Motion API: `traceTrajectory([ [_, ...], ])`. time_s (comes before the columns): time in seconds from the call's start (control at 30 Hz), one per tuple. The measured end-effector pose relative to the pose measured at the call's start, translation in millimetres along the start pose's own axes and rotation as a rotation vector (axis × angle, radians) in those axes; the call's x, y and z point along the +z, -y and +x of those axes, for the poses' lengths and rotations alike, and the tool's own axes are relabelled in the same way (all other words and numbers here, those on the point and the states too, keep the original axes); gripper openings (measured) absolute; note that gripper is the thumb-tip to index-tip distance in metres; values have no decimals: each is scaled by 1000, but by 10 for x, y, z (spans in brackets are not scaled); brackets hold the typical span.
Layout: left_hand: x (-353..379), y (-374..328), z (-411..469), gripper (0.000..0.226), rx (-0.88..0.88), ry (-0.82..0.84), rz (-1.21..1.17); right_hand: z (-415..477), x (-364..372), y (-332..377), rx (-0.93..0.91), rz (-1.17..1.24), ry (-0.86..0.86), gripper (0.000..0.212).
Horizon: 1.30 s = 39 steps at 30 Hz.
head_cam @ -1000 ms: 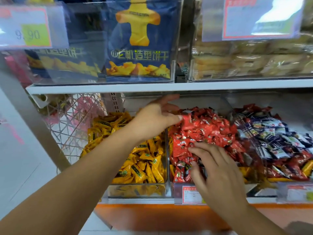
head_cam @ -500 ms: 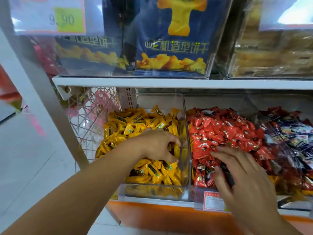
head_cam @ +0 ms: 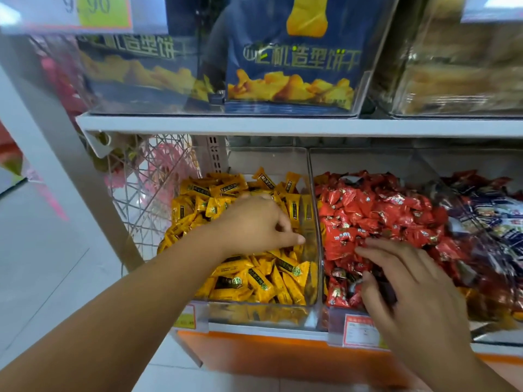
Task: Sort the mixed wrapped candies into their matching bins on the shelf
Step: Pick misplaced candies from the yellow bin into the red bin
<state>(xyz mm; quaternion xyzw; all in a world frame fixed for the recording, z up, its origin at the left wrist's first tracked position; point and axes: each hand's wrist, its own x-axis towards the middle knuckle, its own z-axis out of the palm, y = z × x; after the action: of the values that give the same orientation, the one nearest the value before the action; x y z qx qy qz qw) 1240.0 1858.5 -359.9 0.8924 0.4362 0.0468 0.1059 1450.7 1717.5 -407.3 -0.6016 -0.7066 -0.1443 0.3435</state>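
glossy candy wrappers (head_cam: pixel 254 278), clear plastic bin (head_cam: pixel 315 278)

left hand (head_cam: pixel 256 223) fingertips hidden, perhaps pinching

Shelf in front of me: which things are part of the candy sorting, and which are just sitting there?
Job: left hand, right hand, yellow candies, red candies, mixed candies, clear bins.
Lying about: blue biscuit bags, price tag, wire basket.

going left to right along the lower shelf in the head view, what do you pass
wire basket → bin of yellow candies, left hand in it → bin of red candies, right hand on them → bin of mixed blue and red wrappers
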Motion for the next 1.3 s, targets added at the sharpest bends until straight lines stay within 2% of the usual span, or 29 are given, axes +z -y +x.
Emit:
traceTrajectory([
  [0.13, 184, -25, 42, 33, 1, 142, 134, -5, -13, -5, 3, 0, 12, 35],
  [0.27, 110, 96, 131, 68, -63, 264, 239, -20, -16, -17, 6, 12, 18, 35],
  [0.33, 113, 81, 171, 73, -86, 308, 248, -17, -17, -16, 5, 13, 22, 35],
  [0.53, 233, -40, 242, 40, -101, 254, 338, -24, -21, -19, 6, 6, 33, 35],
  [0.73, 296, -3, 247, 40, -95, 188, 358, -17, -21, -18, -7, 2, 26, 35],
  [0.9, 267, 16, 205, 24, -71, 166, 239, -19, -21, -13, -14, 5, 14, 34],
  [1.07, 281, 18, 208, 30, -68, 180, 299, -17, -15, -11, -13, 8, 13, 33],
  [1.3, 380, 33, 248, 21, -60, 25, 298, -18, -9, -17, -10, -5, 2, 33],
])
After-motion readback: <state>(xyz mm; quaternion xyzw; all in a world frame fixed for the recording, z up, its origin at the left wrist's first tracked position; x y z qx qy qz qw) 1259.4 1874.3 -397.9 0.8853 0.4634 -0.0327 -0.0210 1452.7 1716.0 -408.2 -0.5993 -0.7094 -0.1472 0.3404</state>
